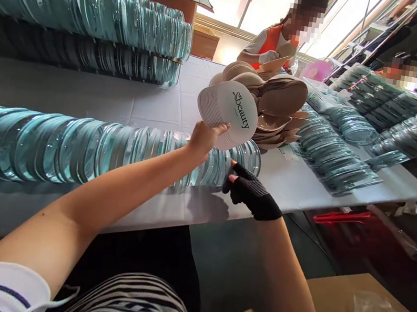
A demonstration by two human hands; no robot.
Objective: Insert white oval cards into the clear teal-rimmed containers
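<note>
My left hand [206, 138], bare, grips a thick stack of white oval cards [232, 108] with its thumb on the front face. The top card carries dark lettering that reads "beauty". Just below and right, my right hand [251, 187] wears a black fingerless glove and has its thumb and index finger apart. Its fingertips are at the near side of a long row of clear glass discs [113, 151] standing on edge; whether they touch the glass I cannot tell. The left hand and cards hide part of this row.
Behind the cards lies a heap of brown oval pieces [284, 97]. More glass discs stand in stacked rows [95, 20] at back left and in rows [337, 151] on the right. A co-worker [275, 42] in an orange vest stands across the white-covered table [299, 184]. Cardboard [340, 300] lies below right.
</note>
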